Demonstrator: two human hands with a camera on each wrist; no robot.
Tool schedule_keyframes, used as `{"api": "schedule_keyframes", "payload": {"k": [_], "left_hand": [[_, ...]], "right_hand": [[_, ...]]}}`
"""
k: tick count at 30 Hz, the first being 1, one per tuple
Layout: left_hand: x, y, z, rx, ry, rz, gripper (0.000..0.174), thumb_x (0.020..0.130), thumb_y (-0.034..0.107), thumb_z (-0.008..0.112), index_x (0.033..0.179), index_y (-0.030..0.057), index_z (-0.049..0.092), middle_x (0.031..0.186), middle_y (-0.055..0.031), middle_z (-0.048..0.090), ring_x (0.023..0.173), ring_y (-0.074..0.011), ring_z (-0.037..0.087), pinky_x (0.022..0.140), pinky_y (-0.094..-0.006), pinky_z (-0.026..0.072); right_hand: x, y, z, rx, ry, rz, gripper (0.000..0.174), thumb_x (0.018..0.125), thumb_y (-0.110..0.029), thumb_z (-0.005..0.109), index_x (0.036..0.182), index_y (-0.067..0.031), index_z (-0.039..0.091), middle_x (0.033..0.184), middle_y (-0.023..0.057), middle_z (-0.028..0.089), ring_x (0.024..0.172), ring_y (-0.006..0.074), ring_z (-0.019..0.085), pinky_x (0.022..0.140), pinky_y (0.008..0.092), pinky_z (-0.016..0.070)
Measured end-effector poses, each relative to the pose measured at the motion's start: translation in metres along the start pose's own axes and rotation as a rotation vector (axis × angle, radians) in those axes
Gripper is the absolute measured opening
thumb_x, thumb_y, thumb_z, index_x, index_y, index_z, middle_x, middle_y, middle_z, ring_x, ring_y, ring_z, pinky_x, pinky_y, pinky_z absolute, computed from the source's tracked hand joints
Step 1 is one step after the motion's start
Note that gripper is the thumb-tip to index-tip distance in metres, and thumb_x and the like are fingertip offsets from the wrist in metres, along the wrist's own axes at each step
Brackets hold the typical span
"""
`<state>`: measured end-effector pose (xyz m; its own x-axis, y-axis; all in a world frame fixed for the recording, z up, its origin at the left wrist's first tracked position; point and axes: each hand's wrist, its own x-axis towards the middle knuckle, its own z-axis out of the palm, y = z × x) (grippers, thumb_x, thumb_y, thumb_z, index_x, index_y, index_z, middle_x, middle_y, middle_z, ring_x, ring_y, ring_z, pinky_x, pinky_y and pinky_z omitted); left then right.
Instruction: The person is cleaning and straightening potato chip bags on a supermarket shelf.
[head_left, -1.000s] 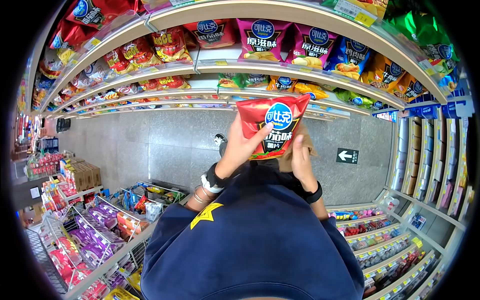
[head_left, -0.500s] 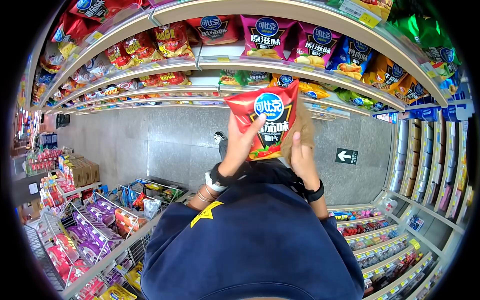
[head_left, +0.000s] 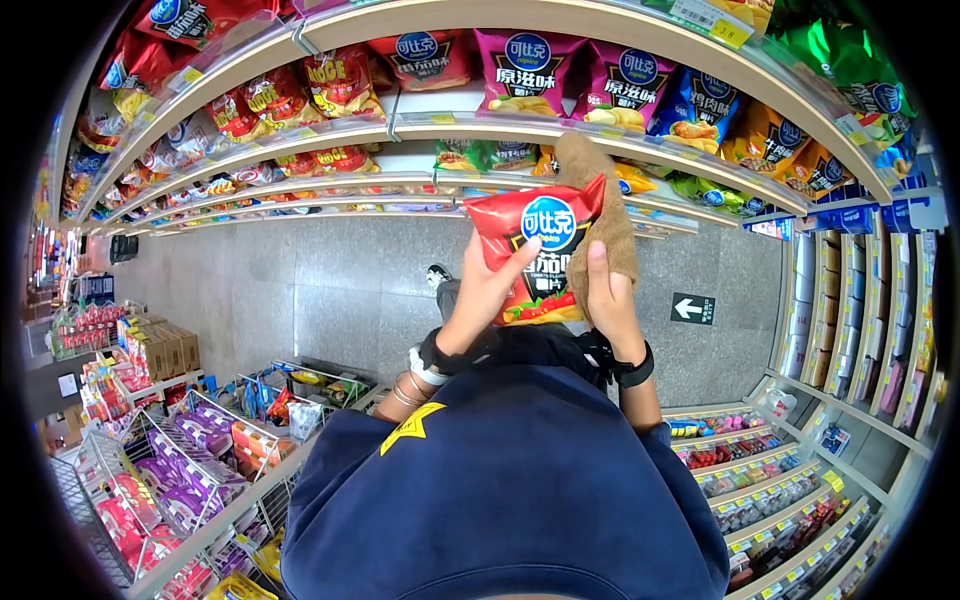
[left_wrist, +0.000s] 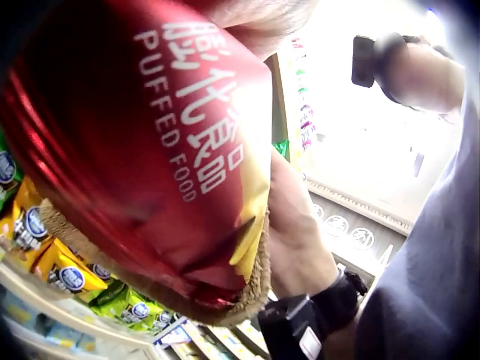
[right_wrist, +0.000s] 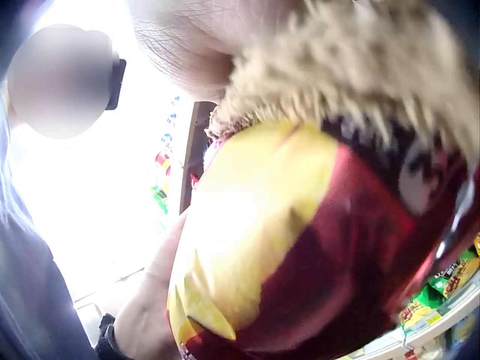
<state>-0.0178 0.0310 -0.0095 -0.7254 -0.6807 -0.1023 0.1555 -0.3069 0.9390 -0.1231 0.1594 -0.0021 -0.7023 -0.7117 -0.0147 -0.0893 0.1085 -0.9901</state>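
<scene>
In the head view my left hand [head_left: 488, 290] grips a red bag of tomato-flavour chips [head_left: 545, 270] by its left side, thumb across the front. The bag stands upright with its logo toward me. A fuzzy brown cloth [head_left: 608, 215] is in my right hand [head_left: 612, 305], thumb on top. It lies along the bag's right side and sticks up past the top corner. From the left wrist, "PUFFED FOOD" lettering shows on the red bag [left_wrist: 150, 150], with the cloth [left_wrist: 131, 281] along its far edge. Close up in the right wrist view, the cloth [right_wrist: 337, 67] lies against the bag.
Shelves of chip bags [head_left: 522, 75] run across the front. Below them is a grey tiled floor [head_left: 330, 270] with an exit arrow sign [head_left: 693, 309]. Wire baskets of snacks [head_left: 200, 460] stand at the left, and stocked racks [head_left: 760, 480] at the right.
The bag shifted left and up, then came back right and down. The brown cloth, mostly behind the bag before, now rises above its right edge with my right hand.
</scene>
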Motion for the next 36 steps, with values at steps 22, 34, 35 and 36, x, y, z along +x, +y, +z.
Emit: {"api": "schedule_keyframes", "payload": {"k": [22,34,35,36], "left_hand": [[0.010,0.011,-0.033,-0.244,0.130,-0.021,0.045,0.089,0.015,0.065,0.126,0.0017,0.044,0.113,-0.0090,0.059,0.099,-0.0146,0.060,0.088,-0.0308,0.0491],[-0.007,-0.034,-0.010,-0.211,0.094,0.125,0.074,0.099,0.037,0.047,0.150,0.0047,0.003,0.147,-0.0116,0.028,0.134,-0.0227,0.033,0.108,-0.0399,0.0316],[-0.006,-0.036,-0.011,-0.214,0.067,0.174,0.077,0.097,0.039,0.049,0.150,0.0048,0.004,0.147,-0.0118,0.029,0.134,-0.0232,0.033,0.109,-0.0404,0.0311],[-0.006,-0.038,-0.013,-0.215,0.039,0.222,0.080,0.096,0.042,0.052,0.149,0.0049,0.005,0.146,-0.0119,0.029,0.134,-0.0237,0.032,0.109,-0.0408,0.0307]], "right_hand": [[-0.041,0.032,0.015,0.165,-0.108,-0.034,0.034,0.093,-0.020,0.062,0.116,0.0032,0.055,0.102,0.0107,0.063,0.095,0.0165,0.059,0.083,0.0317,0.0463],[-0.036,0.021,0.029,-0.318,0.331,-0.344,0.020,0.084,-0.011,0.070,0.100,-0.0007,0.065,0.089,0.0092,0.067,0.081,0.0218,0.063,0.075,0.0346,0.0486],[-0.036,0.019,0.030,-0.327,0.285,-0.412,0.014,0.087,-0.013,0.066,0.096,-0.0019,0.066,0.086,0.0103,0.066,0.081,0.0277,0.062,0.077,0.0381,0.0480],[-0.038,0.017,0.027,-0.324,0.175,-0.409,0.015,0.088,-0.015,0.065,0.095,-0.0020,0.066,0.088,0.0107,0.067,0.084,0.0288,0.063,0.080,0.0396,0.0475]]}}
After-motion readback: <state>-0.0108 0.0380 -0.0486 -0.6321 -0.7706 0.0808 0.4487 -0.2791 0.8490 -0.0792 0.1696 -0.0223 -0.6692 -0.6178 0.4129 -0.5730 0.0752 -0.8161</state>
